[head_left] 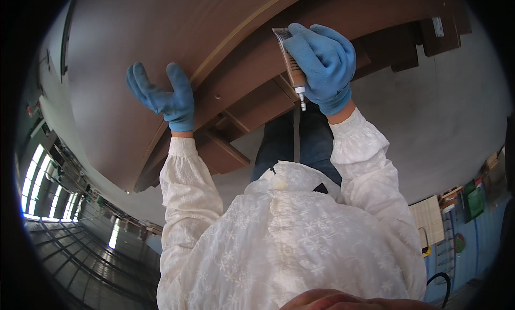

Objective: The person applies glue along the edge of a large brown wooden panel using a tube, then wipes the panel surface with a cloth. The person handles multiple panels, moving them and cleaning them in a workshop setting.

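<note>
My right hand (324, 63), in a blue work glove, is closed around a squeeze tube (292, 68). The tube has brown contents and a narrow white nozzle that points down toward my legs; its flat end sticks up past my fingers. On the left, my left hand (163, 95), gloved the same way, is open with thumb and fingers apart and holds nothing. It is over the edge of a large brown panel (129, 36); whether it touches the panel I cannot tell. A lighter strip (244, 28) runs along the panel near its edge.
Below the panel's edge are brown boards and compartments (263, 103). Grey floor (429, 111) spreads to the right. Farther off at the lower right stand a beige board (427, 219) and a green container (475, 200). Bright windows (35, 176) show at far left.
</note>
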A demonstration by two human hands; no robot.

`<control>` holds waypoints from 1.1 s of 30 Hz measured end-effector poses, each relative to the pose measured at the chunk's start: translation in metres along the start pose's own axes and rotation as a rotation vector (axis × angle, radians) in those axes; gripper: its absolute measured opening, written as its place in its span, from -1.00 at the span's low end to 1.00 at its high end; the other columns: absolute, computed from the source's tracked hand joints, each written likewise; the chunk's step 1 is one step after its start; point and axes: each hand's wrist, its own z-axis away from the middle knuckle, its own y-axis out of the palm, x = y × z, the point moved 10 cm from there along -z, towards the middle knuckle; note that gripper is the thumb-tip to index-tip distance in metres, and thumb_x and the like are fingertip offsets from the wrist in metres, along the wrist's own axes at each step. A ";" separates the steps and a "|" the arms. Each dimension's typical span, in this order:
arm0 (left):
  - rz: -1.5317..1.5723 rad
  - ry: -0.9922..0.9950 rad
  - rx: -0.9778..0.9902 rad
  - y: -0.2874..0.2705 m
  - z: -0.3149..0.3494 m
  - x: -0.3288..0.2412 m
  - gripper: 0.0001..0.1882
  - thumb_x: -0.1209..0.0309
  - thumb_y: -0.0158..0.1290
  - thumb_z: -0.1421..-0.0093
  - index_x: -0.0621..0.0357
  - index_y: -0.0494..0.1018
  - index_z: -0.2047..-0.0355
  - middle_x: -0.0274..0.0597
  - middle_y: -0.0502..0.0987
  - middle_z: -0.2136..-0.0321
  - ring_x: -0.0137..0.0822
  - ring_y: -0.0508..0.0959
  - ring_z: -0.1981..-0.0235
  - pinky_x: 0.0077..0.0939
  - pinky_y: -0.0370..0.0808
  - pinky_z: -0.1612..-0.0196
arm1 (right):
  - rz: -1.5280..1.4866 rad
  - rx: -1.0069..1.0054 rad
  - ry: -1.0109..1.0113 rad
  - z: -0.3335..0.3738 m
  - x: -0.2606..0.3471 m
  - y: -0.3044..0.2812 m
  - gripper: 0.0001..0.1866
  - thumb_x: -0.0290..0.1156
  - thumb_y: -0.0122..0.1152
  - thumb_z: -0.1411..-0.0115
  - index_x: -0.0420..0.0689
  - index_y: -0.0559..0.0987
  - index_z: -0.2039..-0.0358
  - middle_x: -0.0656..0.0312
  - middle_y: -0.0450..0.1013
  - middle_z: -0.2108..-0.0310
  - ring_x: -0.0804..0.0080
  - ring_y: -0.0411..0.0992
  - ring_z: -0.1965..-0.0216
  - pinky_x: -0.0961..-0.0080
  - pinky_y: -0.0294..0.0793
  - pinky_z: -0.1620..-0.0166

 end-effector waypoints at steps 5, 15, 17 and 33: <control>0.057 -0.029 -0.036 0.009 0.017 0.019 -0.41 0.25 0.27 -0.24 0.31 0.43 -0.19 0.16 0.48 -0.15 0.13 0.48 -0.19 -0.04 0.41 -0.26 | 0.082 0.027 -0.042 0.001 0.009 0.018 -0.70 -0.34 0.49 -0.02 0.06 0.73 0.17 0.30 0.63 0.24 0.41 0.61 0.31 0.31 0.67 0.06; 0.088 -0.076 -0.070 0.008 0.015 0.024 -0.47 0.22 0.28 -0.25 0.29 0.50 -0.12 0.10 0.55 -0.11 0.07 0.54 -0.15 -0.14 0.46 -0.24 | 0.203 0.032 -0.056 0.026 0.007 0.034 -0.59 -0.28 0.51 -0.08 0.19 0.68 0.02 0.41 0.57 0.04 0.45 0.47 -0.03 0.22 0.40 -0.25; 0.101 -0.076 -0.073 0.008 0.015 0.025 -0.47 0.22 0.28 -0.25 0.28 0.50 -0.12 0.09 0.55 -0.11 0.07 0.54 -0.15 -0.14 0.46 -0.23 | 0.214 0.004 -0.065 0.026 0.008 0.035 -0.59 -0.30 0.51 -0.09 0.21 0.68 0.01 0.42 0.57 0.03 0.45 0.48 -0.02 0.23 0.39 -0.26; 0.077 -0.066 -0.067 0.009 0.014 0.021 -0.51 0.18 0.27 -0.25 0.25 0.54 -0.08 0.05 0.58 -0.08 0.04 0.56 -0.13 -0.14 0.46 -0.23 | 0.232 0.006 -0.066 0.020 0.008 0.039 -0.65 -0.29 0.54 -0.01 0.25 0.74 0.13 0.55 0.58 0.19 0.52 0.54 0.16 0.31 0.45 -0.19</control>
